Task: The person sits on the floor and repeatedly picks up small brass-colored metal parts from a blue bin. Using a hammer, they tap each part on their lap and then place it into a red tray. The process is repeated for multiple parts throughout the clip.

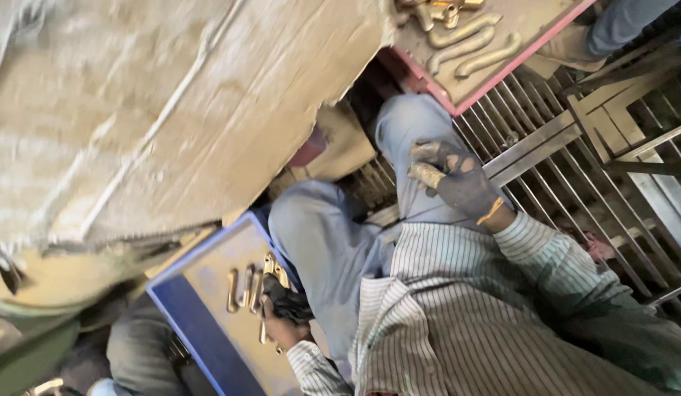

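My right hand [458, 180], in a dark worn glove, rests on my knee and is closed around a short brass piece [427, 174]. Also gloved, my left hand [285, 308] reaches down to a blue tray [201, 308] by my leg. Its fingers grip a brass hook-shaped piece [271, 268]. Two or three similar brass pieces [241, 290] lie on the tray's dusty floor beside it. I wear a striped shirt and grey-blue trousers.
A red-rimmed tray [502, 70] with several curved brass pieces [469, 44] stands beyond my knees. A metal grate [575, 154] covers the right side. A big dusty cardboard sheet [149, 110] fills the upper left. Another person's leg [619, 26] shows top right; someone's dark clothing [135, 352] shows bottom left.
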`<state>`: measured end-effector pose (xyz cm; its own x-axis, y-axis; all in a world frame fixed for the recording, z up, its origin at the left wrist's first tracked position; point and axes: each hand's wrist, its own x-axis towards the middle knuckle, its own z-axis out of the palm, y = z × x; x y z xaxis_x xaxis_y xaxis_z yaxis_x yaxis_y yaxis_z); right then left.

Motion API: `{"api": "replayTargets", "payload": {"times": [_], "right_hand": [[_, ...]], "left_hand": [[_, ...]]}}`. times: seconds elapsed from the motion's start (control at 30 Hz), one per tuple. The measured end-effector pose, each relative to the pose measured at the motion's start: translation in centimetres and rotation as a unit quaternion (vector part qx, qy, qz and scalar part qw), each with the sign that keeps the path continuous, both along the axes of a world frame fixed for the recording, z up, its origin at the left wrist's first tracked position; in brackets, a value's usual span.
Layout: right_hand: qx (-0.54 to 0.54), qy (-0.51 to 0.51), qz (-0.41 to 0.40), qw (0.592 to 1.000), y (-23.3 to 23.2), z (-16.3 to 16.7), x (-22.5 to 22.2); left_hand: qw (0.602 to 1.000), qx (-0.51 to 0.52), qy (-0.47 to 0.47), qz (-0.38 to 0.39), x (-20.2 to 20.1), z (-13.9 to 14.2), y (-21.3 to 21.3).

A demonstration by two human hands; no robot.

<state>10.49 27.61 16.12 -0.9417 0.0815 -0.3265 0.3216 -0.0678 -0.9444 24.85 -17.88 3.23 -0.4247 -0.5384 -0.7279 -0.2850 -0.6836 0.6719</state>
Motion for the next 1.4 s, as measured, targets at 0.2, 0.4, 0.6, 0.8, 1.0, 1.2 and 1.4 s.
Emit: {"api": "replayTargets", "payload": {"times": [0.2, 0.4, 0.6, 0.8, 1.0, 1.2, 1.4], "right_hand": [[-0.086, 0.02, -0.23, 0.969, 2.9, -4.0, -3.3], [0.272, 0.14, -0.169, 0.937, 9.9, -13.3, -14.7], [0.307, -0.029, 0.05, 0.95, 11.4, -17.4, -22.4], [0.315, -0.065, 0.276, 0.906, 12.1, -17.7, -26.4], [0.388, -0.058, 0.327, 0.86, 12.5, -17.1, -27.6], [0.361, -0.01, 0.136, 0.923, 11.5, -18.0, -27.9], [0.367, -0.029, 0.024, 0.93, 8.5, -20.1, -29.4]], "left_hand": [[0.883, -0.415, 0.007, -0.22, -6.7, 6.9, 5.6], [0.712, -0.584, -0.037, -0.387, -9.7, 7.9, 10.7], [0.766, -0.544, -0.007, -0.343, -11.1, 7.4, 11.0], [0.749, -0.566, -0.097, -0.331, -11.4, 6.1, 10.2], [0.757, -0.566, -0.065, -0.319, -11.8, 5.2, 9.5], [0.796, -0.519, -0.118, -0.289, -11.6, 4.5, 8.9], [0.815, -0.501, -0.089, -0.277, -11.6, 3.8, 8.4]]}}
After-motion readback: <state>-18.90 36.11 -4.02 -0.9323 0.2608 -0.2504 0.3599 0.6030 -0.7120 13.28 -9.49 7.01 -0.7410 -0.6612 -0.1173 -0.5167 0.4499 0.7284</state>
